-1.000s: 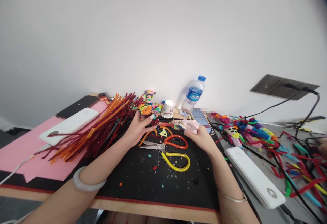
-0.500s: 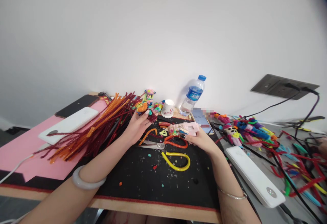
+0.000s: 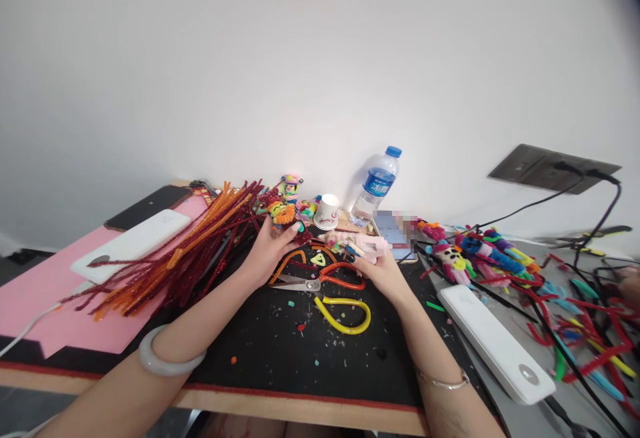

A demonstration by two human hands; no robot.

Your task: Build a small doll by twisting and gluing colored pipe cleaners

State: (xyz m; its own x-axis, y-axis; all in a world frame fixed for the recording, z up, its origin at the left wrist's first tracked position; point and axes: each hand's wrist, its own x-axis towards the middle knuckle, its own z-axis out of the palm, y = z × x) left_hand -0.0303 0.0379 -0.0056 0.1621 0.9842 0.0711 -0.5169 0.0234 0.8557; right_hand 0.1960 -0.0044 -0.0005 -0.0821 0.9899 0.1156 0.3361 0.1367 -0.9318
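Wall (image 3: 320,58), one and white, stands behind all the things we see. We have one wooden table (image 3: 300,411), with one black mat (image 3: 280,358) on top. On our left lies one sheet of pink paper (image 3: 115,325). One big bunch of pipe cleaners (image 3: 180,271), orange and dark red, lies partly over it, with too many sticks for us to count. We see two power banks, both white: a left one (image 3: 150,238) on the pink paper and a right one (image 3: 495,345) past our right arm. One water bottle (image 3: 379,185) with a blue cap is by the wall. We count two phones: a dark phone (image 3: 147,206) at the far left and a lit phone (image 3: 393,231) just behind our right hand. One pair of scissors (image 3: 313,285) lies on the mat, its red and yellow handles spread apart. Our left hand (image 3: 273,245) grips one fuzzy doll (image 3: 283,213), near the bunch. Our right hand (image 3: 377,271) is closed around one pale pink object (image 3: 373,246), over the mat behind the scissors; we cannot tell what it is. One paper cup (image 3: 327,213) is between our hands, farther back. One yellow triangle (image 3: 318,260) and many tiny scraps dot the mat.
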